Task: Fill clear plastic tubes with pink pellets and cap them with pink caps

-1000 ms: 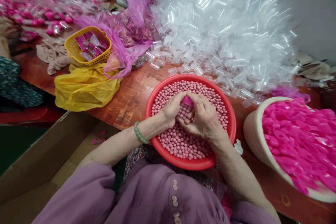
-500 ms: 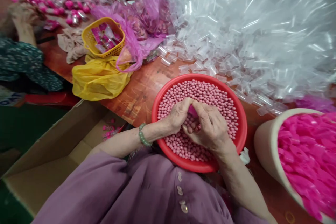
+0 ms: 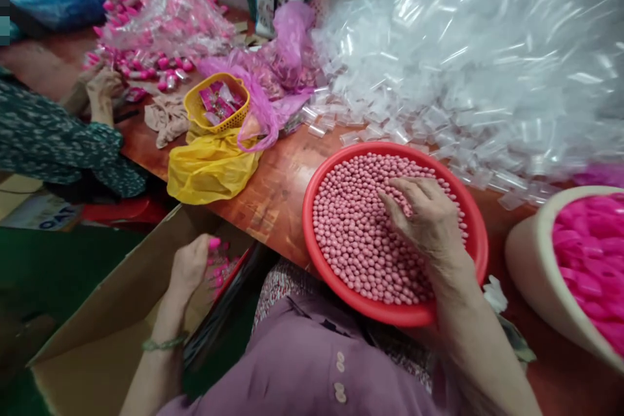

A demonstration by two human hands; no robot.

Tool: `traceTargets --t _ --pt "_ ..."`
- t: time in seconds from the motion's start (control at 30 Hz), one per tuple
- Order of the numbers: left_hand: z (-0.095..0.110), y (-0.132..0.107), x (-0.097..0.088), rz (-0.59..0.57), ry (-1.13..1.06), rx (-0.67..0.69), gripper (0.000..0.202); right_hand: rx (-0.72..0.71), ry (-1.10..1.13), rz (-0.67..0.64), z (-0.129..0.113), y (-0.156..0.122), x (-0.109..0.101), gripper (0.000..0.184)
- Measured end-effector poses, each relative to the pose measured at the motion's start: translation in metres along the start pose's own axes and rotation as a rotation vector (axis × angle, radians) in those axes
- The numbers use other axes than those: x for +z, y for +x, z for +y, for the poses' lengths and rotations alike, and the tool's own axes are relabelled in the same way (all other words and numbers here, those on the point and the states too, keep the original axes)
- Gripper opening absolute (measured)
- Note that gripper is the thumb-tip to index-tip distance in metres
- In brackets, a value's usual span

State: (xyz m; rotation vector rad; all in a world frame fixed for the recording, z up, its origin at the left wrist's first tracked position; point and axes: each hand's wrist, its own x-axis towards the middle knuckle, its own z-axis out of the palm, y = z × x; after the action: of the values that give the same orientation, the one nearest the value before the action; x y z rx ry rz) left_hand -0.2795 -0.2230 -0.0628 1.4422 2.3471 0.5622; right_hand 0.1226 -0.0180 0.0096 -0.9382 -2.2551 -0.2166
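Right hand (image 3: 429, 221) inside red basin (image 3: 312, 234) rim; left hand (image 3: 190, 266) over cardboard box (image 3: 97, 331).

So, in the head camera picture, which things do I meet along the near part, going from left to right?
Cardboard box → left hand holding a pink-capped piece over the box → red bowl of pink beads → right hand resting on the beads → cream tub of pink caps.
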Motion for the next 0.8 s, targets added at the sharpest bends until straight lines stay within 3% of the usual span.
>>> traceTargets --t 0.07,0.13,0.2,0.3,0.4,0.43,0.5,0.57,0.63,0.8 --pt "-0.024 -0.007 0.004 -0.087 0.168 -0.065 0.032 -0.007 -0.047 0.009 0.002 0.0 0.005 0.011" --pt "-0.023 -0.007 0.001 -0.072 0.209 -0.101 0.034 -0.021 -0.082 -0.007 0.0 0.002 0.008 0.006" --pt "0.005 0.005 -0.004 0.002 0.106 -0.084 0.042 -0.031 -0.127 -0.045 -0.004 0.004 0.009 0.008" --pt "0.077 0.053 -0.003 0.05 -0.192 0.099 0.045 -0.079 -0.185 -0.088 -0.01 0.006 0.007 0.014" --pt "0.156 0.134 0.024 -0.002 -0.147 0.479 0.038 -0.119 -0.184 -0.111 -0.014 0.007 0.006 0.016" --pt "0.178 0.162 0.037 -0.04 -0.084 0.558 0.038 -0.116 -0.182 -0.128 -0.015 0.006 0.005 0.017" --pt "0.212 0.214 0.065 -0.111 0.088 0.589 0.043 -0.103 -0.177 -0.175 -0.015 0.005 0.006 0.018" --pt "0.234 0.251 0.089 -0.133 0.129 0.582 0.044 -0.085 -0.174 -0.201 -0.014 0.002 0.006 0.018" --pt "0.244 0.271 0.106 -0.146 0.133 0.591 0.039 -0.071 -0.168 -0.197 -0.013 0.001 0.008 0.018" --pt "0.243 0.271 0.12 -0.19 0.115 0.63 0.03 -0.052 -0.157 -0.242 -0.007 0.002 0.009 0.018"
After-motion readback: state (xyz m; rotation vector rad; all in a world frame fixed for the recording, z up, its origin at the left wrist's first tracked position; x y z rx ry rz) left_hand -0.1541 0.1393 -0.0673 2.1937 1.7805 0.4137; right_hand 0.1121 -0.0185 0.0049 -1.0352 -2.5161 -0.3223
